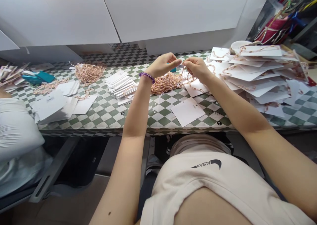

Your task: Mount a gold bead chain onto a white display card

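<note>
My left hand [163, 65], with a purple beaded bracelet [147, 75] at its wrist, is closed in a pinch above the checkered table. What its fingertips hold is too small to make out. Close beside it, my right hand [198, 68] pinches a pink-gold beaded strand [186, 74], which hangs down toward a white card [196, 87]. A thick bundle of similar strands [166, 83] lies below my left hand. Nearer the front edge is another white card [188, 111], lying flat. Behind my left hand a teal object [174, 69] is partly hidden.
A tall, uneven pile of white cards with strands [257, 71] stands at the right. Stacked white cards [121, 86] and another strand bundle [89, 73] lie to the left. A person in a white sleeve [18, 129] sits at far left. White panels [173, 10] overhang the table's back.
</note>
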`<state>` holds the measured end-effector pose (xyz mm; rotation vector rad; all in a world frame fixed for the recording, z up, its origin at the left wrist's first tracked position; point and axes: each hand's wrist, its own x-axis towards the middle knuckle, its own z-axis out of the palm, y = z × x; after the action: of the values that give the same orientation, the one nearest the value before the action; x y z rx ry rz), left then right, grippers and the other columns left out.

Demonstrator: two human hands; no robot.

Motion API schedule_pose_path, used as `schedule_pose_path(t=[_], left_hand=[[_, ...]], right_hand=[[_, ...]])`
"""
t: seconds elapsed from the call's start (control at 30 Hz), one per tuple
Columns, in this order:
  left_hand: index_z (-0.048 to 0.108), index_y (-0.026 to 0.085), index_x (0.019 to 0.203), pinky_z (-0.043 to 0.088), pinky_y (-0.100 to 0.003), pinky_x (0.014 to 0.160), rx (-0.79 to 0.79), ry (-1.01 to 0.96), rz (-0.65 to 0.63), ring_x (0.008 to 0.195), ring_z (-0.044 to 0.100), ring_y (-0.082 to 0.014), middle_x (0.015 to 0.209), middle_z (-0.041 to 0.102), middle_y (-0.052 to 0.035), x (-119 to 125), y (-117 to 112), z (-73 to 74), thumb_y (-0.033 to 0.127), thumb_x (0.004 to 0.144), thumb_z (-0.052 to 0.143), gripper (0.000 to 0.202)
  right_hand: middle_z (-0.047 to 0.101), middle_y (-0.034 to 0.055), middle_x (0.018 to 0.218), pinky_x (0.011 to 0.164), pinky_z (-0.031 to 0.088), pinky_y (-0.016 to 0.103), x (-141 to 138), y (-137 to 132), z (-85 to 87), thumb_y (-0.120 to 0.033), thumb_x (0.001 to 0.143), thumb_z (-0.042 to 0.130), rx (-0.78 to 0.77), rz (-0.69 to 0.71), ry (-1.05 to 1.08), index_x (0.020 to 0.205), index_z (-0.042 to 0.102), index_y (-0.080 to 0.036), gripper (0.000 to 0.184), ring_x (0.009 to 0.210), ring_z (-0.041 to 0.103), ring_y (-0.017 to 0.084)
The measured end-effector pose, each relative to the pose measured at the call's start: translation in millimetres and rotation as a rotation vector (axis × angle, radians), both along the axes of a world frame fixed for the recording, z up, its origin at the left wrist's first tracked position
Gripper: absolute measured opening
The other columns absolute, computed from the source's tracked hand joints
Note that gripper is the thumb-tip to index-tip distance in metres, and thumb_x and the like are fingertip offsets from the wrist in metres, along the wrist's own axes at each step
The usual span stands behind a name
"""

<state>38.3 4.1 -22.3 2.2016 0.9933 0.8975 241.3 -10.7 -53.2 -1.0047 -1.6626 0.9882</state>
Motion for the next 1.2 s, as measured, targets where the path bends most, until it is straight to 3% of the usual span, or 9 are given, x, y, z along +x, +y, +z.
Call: schedule_pose_path(t=[0.13,0.33,0.43,0.6,0.7,0.83,1.0,1.13,1.2], left_hand=[[0.064,0.017,0.083,0.047,-0.029,0.075,0.052,0.114,0.000,0.081,0.062,-0.0175,0.083,0.067,-0.0038,6.0,-6.3,0.5,0.032,0.084,0.072,0.017],[0.056,0.020,0.075,0.047,-0.028,0.072,0.092,-0.077,0.171,0.074,0.056,-0.0127,0.078,0.065,-0.0005,2.7,-1.2,1.7,0.026,0.089,0.067,0.018],[0.053,0.020,0.073,0.047,-0.027,0.072,0.104,-0.163,0.196,0.074,0.052,-0.0105,0.075,0.061,0.0005,2.1,-1.1,3.4,0.022,0.090,0.065,0.021],[0.046,0.021,0.073,0.048,-0.028,0.069,0.049,-0.245,0.141,0.075,0.059,-0.0122,0.075,0.057,-0.0002,6.8,-6.0,7.8,0.017,0.092,0.056,0.022],[0.047,0.019,0.078,0.050,-0.027,0.071,0.021,-0.244,0.104,0.080,0.064,-0.0130,0.079,0.060,0.0002,11.1,-11.9,12.3,0.013,0.093,0.051,0.017],[0.050,0.018,0.082,0.050,-0.025,0.077,-0.025,-0.214,0.021,0.081,0.065,-0.0111,0.081,0.063,0.0016,13.3,-17.0,13.0,0.009,0.093,0.049,0.015],[0.051,0.018,0.084,0.051,-0.024,0.074,-0.050,-0.176,-0.028,0.081,0.067,-0.0129,0.081,0.066,-0.0011,13.8,-13.3,6.2,0.022,0.097,0.056,0.014],[0.050,0.018,0.088,0.050,-0.023,0.068,-0.033,-0.235,-0.051,0.078,0.066,-0.0120,0.084,0.064,-0.0019,23.0,-14.2,5.0,0.026,0.097,0.060,0.015],[0.050,0.018,0.095,0.050,-0.023,0.067,-0.065,-0.280,-0.126,0.076,0.065,-0.0116,0.085,0.064,-0.0018,29.9,-17.8,5.6,0.025,0.093,0.067,0.018]], right_hand=[[0.035,-0.0039,0.054,0.042,0.022,0.020,-0.4,-2.1,3.2,-0.023,0.089,0.059,-0.016,-0.016,0.003,0.074,0.051,-0.017,0.018,0.047,0.028,0.006],[0.032,-0.0047,0.052,0.040,0.019,0.020,0.9,-2.6,5.1,-0.021,0.089,0.060,-0.021,-0.012,0.024,0.072,0.054,-0.016,0.019,0.045,0.026,0.005],[0.031,-0.0050,0.051,0.041,0.021,0.020,2.8,0.1,1.8,-0.023,0.090,0.061,-0.034,-0.002,0.006,0.076,0.058,-0.016,0.016,0.045,0.025,0.006],[0.046,-0.0010,0.060,0.045,0.028,0.021,5.5,1.7,-0.8,-0.038,0.091,0.067,0.032,-0.019,-0.051,0.080,0.061,-0.014,0.027,0.050,0.034,0.006],[0.062,0.0048,0.081,0.050,0.036,0.021,5.4,-2.2,2.4,-0.048,0.087,0.072,0.125,-0.012,-0.122,0.089,0.065,-0.014,0.035,0.060,0.047,0.008],[0.068,0.0083,0.102,0.063,0.046,0.023,3.2,-7.5,5.7,-0.063,0.078,0.075,0.250,-0.015,-0.161,0.101,0.069,-0.016,0.052,0.079,0.058,0.013],[0.069,0.0074,0.096,0.077,0.052,0.027,3.4,-7.3,9.7,-0.071,0.073,0.072,0.240,0.075,-0.046,0.093,0.068,-0.016,0.059,0.087,0.064,0.014],[0.064,0.0044,0.081,0.071,0.051,0.025,7.1,-9.5,23.6,-0.065,0.074,0.075,0.282,0.042,-0.025,0.082,0.063,-0.014,0.054,0.076,0.061,0.011],[0.062,0.0031,0.079,0.068,0.051,0.024,8.3,-14.6,33.8,-0.060,0.078,0.075,0.296,-0.004,-0.016,0.081,0.061,-0.014,0.048,0.073,0.059,0.010]])
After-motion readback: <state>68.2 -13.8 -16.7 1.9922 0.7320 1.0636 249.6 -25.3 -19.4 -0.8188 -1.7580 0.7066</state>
